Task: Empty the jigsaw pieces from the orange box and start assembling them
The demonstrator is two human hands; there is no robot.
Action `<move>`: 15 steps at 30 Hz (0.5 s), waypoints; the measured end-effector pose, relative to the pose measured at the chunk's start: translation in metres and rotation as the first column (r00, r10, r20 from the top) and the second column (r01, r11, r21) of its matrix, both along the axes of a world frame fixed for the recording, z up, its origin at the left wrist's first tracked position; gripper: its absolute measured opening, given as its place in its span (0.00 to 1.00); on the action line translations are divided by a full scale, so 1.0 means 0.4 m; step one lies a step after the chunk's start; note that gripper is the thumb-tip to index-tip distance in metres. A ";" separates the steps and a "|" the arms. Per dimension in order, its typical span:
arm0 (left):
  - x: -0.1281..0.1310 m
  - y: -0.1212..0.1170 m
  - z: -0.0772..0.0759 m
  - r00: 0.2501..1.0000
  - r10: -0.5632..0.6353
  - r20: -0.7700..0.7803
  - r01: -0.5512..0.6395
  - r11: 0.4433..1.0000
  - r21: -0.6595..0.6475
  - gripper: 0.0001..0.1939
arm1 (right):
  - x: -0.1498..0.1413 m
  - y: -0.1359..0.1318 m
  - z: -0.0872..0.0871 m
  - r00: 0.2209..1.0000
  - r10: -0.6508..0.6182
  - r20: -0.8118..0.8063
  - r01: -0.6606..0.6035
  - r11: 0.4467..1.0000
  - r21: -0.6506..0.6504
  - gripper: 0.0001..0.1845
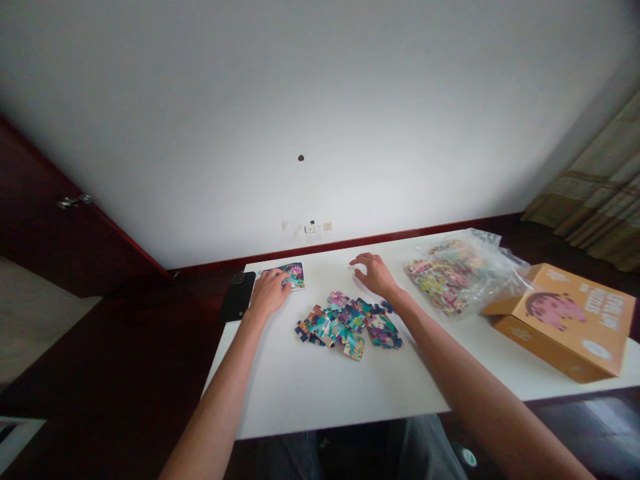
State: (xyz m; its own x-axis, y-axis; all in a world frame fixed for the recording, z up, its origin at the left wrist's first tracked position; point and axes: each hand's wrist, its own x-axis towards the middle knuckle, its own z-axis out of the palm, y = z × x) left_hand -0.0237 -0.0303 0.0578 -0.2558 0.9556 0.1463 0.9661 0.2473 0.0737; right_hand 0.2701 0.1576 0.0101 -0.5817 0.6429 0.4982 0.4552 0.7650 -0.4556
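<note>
Loose jigsaw pieces (347, 327) lie heaped mid-bench (330, 407): light, stiff card, lift by the edges. Right hand (377, 275) hovers just past them, fingers (356, 261) spread. Left hand (269, 293) sits on a small picture card (296, 275), fingers down, pinch unclear. Phone (237, 297) just beside. Bagged pieces (455, 277) and a cardboard box (565, 327) further right.

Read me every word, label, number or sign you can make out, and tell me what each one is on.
Large pale lettering on the orange cardboard box: too blurred to quote.
White oval label on the orange cardboard box: too small to read.
Small pale marks near the box's far edge: too small to read.
Small colourful picture card: no legible text.
Nothing else is readable.
</note>
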 end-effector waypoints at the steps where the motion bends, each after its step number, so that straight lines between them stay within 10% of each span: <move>1: 0.020 0.016 -0.019 0.998 -0.050 0.031 0.050 0.999 -0.017 0.19 | 0.001 0.002 0.000 1.000 -0.006 -0.004 0.006 1.000 -0.002 0.15; 6: 0.070 0.076 -0.087 0.979 -0.169 0.113 0.164 0.985 0.052 0.23 | 0.001 0.004 0.003 0.999 -0.026 -0.041 0.026 1.000 -0.005 0.16; 15: 0.053 0.106 -0.086 0.991 -0.052 0.127 0.050 0.999 0.019 0.22 | -0.002 -0.023 0.033 0.998 0.060 0.014 -0.058 0.989 -0.133 0.12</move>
State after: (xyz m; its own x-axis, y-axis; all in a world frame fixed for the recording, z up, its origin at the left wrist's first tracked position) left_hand -0.0024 0.0121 0.0234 -0.2240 0.9658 0.1305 0.9600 0.1955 0.2005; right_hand 0.2691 0.1483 0.0233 -0.6286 0.6670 0.3999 0.4200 0.7240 -0.5472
